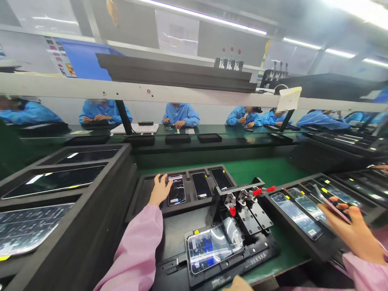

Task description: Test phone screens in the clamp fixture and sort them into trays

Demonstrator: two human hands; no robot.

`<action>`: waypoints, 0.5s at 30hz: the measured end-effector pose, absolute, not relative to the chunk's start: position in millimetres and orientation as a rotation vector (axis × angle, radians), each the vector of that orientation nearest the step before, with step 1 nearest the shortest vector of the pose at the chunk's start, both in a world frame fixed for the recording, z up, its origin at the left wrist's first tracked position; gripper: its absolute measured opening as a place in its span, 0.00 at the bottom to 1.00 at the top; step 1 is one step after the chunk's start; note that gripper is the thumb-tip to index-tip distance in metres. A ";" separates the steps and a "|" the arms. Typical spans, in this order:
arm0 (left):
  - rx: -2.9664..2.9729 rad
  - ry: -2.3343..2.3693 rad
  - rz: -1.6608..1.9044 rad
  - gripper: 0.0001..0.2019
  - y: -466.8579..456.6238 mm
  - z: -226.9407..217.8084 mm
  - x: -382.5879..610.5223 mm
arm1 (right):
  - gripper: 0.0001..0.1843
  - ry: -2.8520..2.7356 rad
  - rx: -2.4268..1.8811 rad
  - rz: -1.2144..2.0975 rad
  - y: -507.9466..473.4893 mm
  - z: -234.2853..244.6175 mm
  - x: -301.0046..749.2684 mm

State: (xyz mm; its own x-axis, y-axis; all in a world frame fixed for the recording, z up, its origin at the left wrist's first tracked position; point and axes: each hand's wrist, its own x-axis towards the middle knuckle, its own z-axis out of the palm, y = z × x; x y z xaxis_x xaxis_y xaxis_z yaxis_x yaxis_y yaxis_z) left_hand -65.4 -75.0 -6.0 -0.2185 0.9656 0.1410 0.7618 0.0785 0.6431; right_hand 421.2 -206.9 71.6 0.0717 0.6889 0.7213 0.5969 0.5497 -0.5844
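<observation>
My left hand [160,189], in a pink sleeve, reaches to a smartphone [176,190] in a black foam tray [194,208]. Its fingers are apart and curved, with the tips at the phone's left edge. Only a small part of my right hand [238,284] shows at the bottom edge; its fingers are hidden. Just beyond it, another smartphone [209,248] lies face up in a black fixture [257,258]. Clear film stands wrinkled and raised at this phone's right end. Toggle clamps [233,211] with red tips are mounted behind it.
Foam trays with phones stand at left [87,226] and right [279,214]. A co-worker's hand [360,232] in a pink sleeve holds a phone over the right tray. Several people in blue sit beyond a shelf rail [182,93] crossing the view.
</observation>
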 end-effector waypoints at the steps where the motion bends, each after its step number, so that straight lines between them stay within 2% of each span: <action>1: 1.749 2.030 0.871 0.23 -85.0 4.4 -61.2 | 0.22 -1.577 -1.137 0.008 -214.8 69.5 388.5; 4: 1.917 1.885 0.779 0.26 -128.5 34.9 -44.5 | 0.13 -1.564 -1.172 -0.076 -227.6 52.7 299.4; 7: 2.087 1.669 0.638 0.30 -183.7 51.7 -23.8 | 0.06 -1.590 -1.237 -0.074 -217.1 34.9 257.7; 10: 2.228 1.481 0.450 0.43 -231.1 43.6 -6.8 | 0.11 -1.701 -1.362 0.019 -197.2 24.8 254.1; 13: 2.254 1.430 0.351 0.57 -257.0 17.5 1.4 | 0.13 -1.730 -1.434 0.134 -184.8 17.2 255.5; 15: 2.250 1.456 0.348 0.59 -262.9 0.0 2.8 | 0.13 -1.700 -1.418 0.201 -182.7 13.3 252.9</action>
